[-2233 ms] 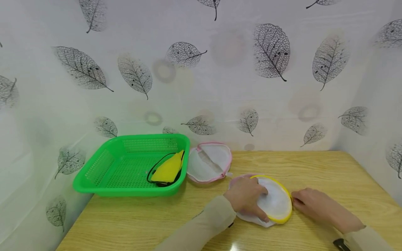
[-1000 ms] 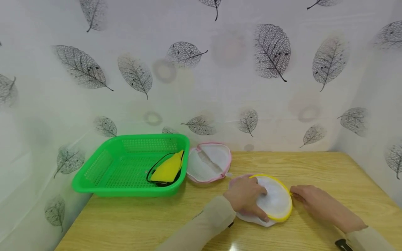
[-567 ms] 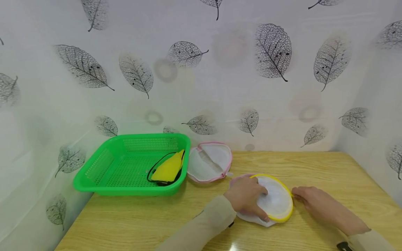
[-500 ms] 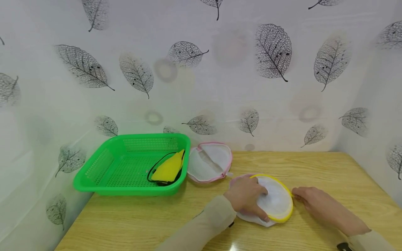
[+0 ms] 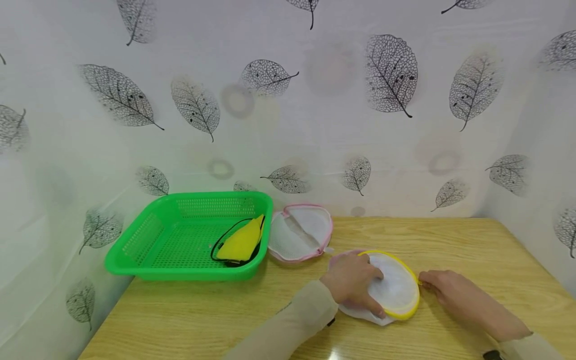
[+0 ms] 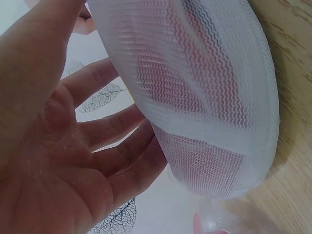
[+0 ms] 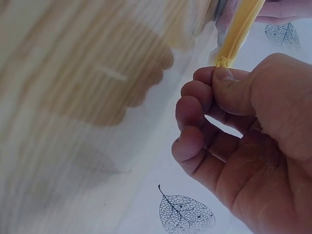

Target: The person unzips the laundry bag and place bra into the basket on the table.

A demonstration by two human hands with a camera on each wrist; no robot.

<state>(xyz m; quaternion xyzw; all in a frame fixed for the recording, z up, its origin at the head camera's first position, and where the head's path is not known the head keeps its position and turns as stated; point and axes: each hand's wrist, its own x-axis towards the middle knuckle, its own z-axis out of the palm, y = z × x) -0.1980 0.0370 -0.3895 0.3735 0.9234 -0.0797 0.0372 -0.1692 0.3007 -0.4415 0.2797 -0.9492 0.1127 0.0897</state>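
A round white mesh bag (image 5: 393,285) with a yellow zipper rim lies at the right of the table. My left hand (image 5: 353,282) grips its left side, thumb and fingers spread over the top. In the left wrist view the fingers of my left hand (image 6: 102,141) curve behind the white mesh (image 6: 195,97), through which something pinkish shows. At the bag's right edge my right hand (image 5: 454,295) pinches the zipper end. The right wrist view has thumb and forefinger of my right hand (image 7: 243,117) closed on the tip of the yellow zipper (image 7: 241,29); the other fingers are curled.
A green basket (image 5: 193,274) stands at the left, with a yellow pouch (image 5: 243,242) and a black cord in its right end. Next to it lies a second mesh bag (image 5: 315,225) with pink trim. Behind the wooden table (image 5: 450,240) hangs a leaf-patterned sheet (image 5: 324,125).
The right hand has shifted slightly at the bag's right edge, where it now pinches the zipper end. The left hand has kept its place on the bag.
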